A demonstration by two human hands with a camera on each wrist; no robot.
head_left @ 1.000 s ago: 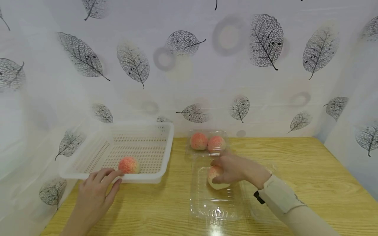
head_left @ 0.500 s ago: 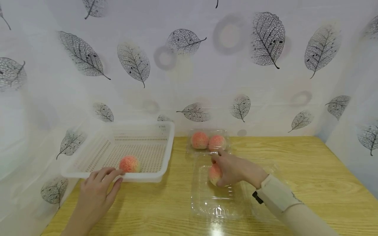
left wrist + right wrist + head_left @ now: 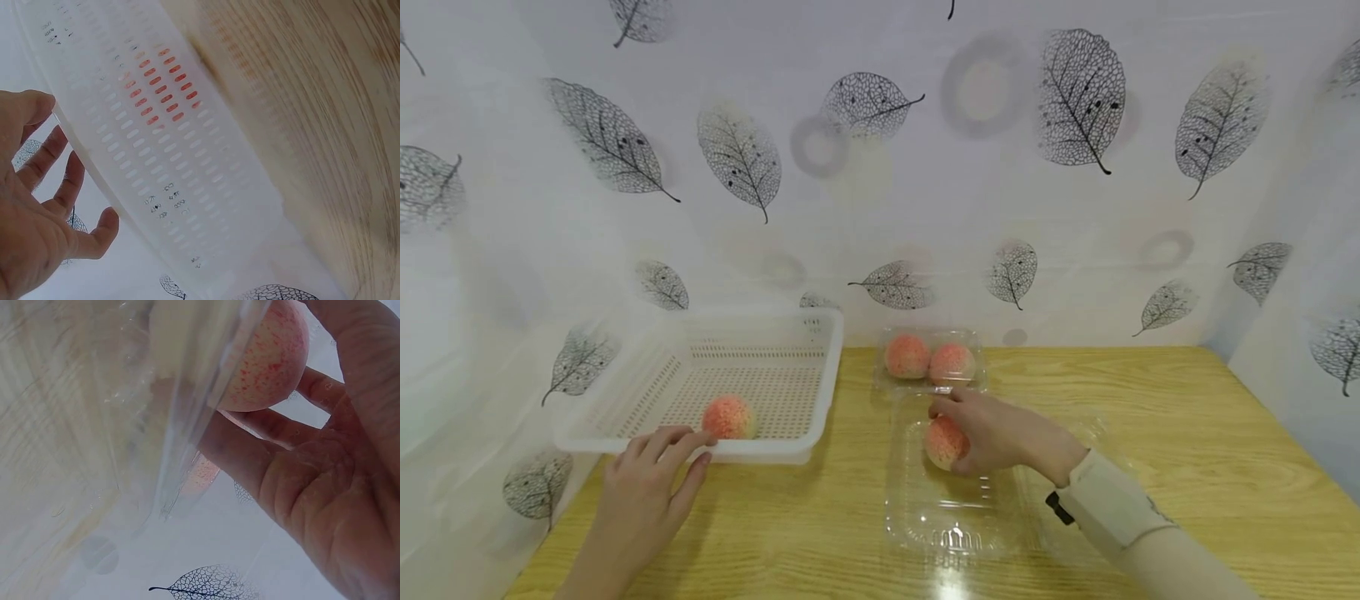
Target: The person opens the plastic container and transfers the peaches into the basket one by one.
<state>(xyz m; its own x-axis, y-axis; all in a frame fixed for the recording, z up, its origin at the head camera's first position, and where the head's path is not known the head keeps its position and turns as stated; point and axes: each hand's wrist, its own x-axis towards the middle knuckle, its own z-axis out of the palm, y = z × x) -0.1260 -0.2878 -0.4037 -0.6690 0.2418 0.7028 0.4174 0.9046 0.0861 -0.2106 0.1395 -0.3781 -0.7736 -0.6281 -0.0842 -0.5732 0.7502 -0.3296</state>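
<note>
My right hand [image 3: 996, 433] holds a peach [image 3: 946, 443], pink-red above and cream below, over the near tray of an open clear plastic clamshell box [image 3: 925, 517]. In the right wrist view the fingers curl round the peach [image 3: 269, 369], part of which shows behind the clear wall. My left hand [image 3: 643, 492] rests its fingertips on the near rim of a white perforated basket [image 3: 767, 454], thumb outside. One peach [image 3: 728, 417] lies inside the basket near that rim. The left wrist view shows its red through the slots of the basket wall [image 3: 156, 150].
Behind the clamshell tray, two peaches [image 3: 907, 357] sit in a clear plastic box [image 3: 928, 333]. A faint clear lid [image 3: 1075, 533] lies to the right on the wooden table [image 3: 1195, 433]. A leaf-printed curtain [image 3: 880, 192] encloses the back and sides.
My right hand has settled around the peach in the clamshell tray, and the peach has shifted slightly left and up. The left hand stays at the basket rim.
</note>
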